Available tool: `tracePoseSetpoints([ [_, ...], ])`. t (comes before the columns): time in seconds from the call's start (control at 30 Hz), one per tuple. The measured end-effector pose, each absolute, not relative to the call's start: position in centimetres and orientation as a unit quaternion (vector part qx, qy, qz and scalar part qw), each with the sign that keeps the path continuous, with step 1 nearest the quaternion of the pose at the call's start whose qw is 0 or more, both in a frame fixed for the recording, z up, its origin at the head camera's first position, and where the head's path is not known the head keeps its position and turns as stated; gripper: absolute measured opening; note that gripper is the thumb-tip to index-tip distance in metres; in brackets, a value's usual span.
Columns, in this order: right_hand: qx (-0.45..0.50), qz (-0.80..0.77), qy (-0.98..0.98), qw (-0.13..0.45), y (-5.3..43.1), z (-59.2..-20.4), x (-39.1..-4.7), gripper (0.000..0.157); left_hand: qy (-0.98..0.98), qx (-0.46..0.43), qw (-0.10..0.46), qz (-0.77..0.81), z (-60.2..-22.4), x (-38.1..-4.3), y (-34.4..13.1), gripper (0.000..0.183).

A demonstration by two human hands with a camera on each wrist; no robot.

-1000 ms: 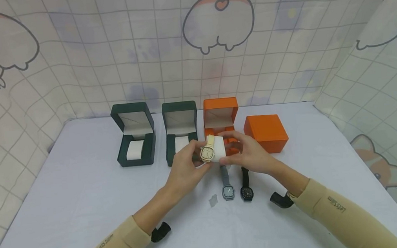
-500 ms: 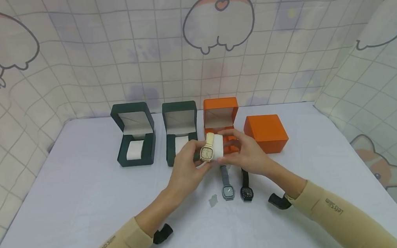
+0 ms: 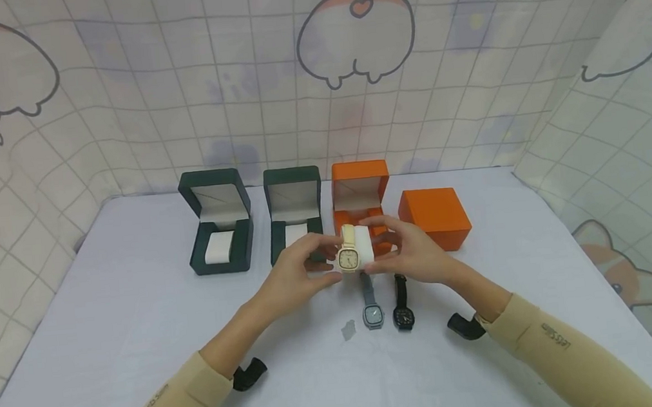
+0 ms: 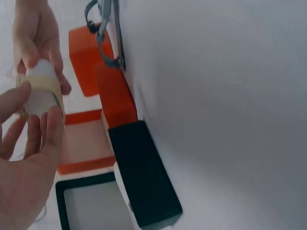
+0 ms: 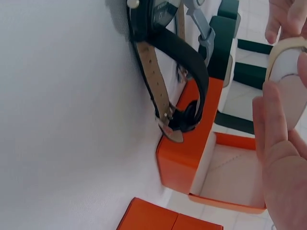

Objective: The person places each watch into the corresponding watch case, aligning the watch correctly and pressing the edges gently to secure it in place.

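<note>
A cream-strapped watch (image 3: pixel 348 260) with a pale square dial is wrapped round a white watch cushion (image 3: pixel 365 245), above the table in front of the open orange box (image 3: pixel 358 169). My right hand (image 3: pixel 411 251) grips the cushion's right end between thumb and fingers. At the other end, my left hand (image 3: pixel 286 277) has its thumb and fingers spread, fingertips right at the watch strap. In the left wrist view, the left thumb overlaps the cushion (image 4: pixel 39 104). Below the hands lie a grey watch (image 3: pixel 373 316) and a black watch (image 3: pixel 404 317).
Two open green watch boxes, the left one (image 3: pixel 213 179) and the right one (image 3: pixel 291 175), stand at the back with white cushions inside. A closed orange box (image 3: pixel 435 220) is at right. A small grey scrap (image 3: pixel 349 329) lies left of the grey watch.
The left hand has eased off leftward from the watch, its thumb drawn back. The watch and cushion have shifted slightly right and turned more upright in the right hand's grip.
</note>
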State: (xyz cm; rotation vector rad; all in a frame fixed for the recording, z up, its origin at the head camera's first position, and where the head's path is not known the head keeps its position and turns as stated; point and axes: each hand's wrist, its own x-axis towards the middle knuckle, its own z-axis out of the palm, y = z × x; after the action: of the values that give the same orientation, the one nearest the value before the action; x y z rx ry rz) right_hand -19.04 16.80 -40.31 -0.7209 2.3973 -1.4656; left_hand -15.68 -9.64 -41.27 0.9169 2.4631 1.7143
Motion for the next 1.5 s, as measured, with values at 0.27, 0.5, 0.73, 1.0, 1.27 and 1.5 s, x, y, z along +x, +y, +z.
tracePoseSetpoints([
  [0.27,-0.248,-0.503,0.815,0.149,17.0,-40.5,-19.0,0.076,0.78,0.294,0.037,0.551,-41.3,-16.5,-10.2,0.067],
  [0.5,-0.254,-0.504,0.813,0.144,17.0,-40.4,-18.9,0.075,0.764,0.284,0.063,0.576,-41.5,-16.9,-10.3,0.076],
  [0.73,-0.262,-0.51,0.806,0.147,16.9,-40.1,-18.7,0.075,0.75,0.283,0.082,0.592,-41.7,-17.1,-10.3,0.077],
  [1.0,-0.258,-0.517,0.804,0.142,16.8,-40.4,-18.6,0.075,0.734,0.281,0.086,0.613,-41.8,-17.0,-9.9,0.076],
  [1.27,-0.257,-0.519,0.805,0.129,16.6,-40.4,-18.6,0.075,0.727,0.271,0.096,0.623,-41.6,-16.7,-9.6,0.076],
  [1.5,-0.251,-0.519,0.807,0.125,16.5,-40.5,-18.6,0.076,0.728,0.264,0.1,0.624,-41.5,-16.7,-9.4,0.076],
])
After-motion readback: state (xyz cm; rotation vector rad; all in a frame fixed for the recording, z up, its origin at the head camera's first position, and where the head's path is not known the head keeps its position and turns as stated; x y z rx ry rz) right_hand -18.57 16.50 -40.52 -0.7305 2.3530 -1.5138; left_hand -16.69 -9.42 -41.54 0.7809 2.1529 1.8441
